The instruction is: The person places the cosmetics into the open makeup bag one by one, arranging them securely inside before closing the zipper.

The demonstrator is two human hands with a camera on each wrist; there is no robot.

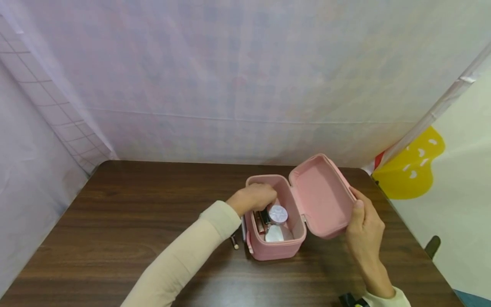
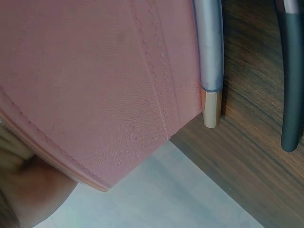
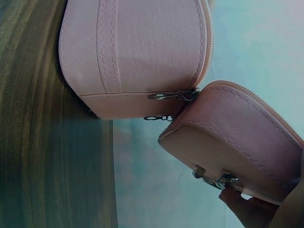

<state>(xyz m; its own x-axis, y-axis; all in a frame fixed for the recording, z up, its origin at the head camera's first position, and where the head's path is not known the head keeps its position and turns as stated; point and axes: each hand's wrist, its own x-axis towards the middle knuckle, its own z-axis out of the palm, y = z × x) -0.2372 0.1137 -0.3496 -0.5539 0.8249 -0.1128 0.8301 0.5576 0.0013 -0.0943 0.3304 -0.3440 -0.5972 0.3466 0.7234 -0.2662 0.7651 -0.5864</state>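
Observation:
A pink zippered makeup case (image 1: 276, 251) stands with its lid (image 1: 320, 194) swung back to the right. My left hand (image 1: 255, 197) reaches down into the case at its far left corner. Its fingertips are hidden by the hand and the case wall, so whether they hold anything does not show. Inside lie a round lilac compact (image 1: 278, 214) with a star pattern, a whitish piece (image 1: 274, 233) and some dark and copper-coloured tubes (image 1: 260, 224). With thumb and fingers my right hand (image 1: 366, 226) grips the lid's outer right edge. Metal clasps (image 3: 223, 180) show on the lid in the right wrist view.
Along the case's left side lies a slim stick with a lilac barrel (image 2: 211, 47) and gold-coloured end. A dark slender stick (image 2: 290, 85) lies beside it on the brown wooden table (image 1: 115, 221). A pale curtain (image 1: 230, 85) hangs behind the table's back edge.

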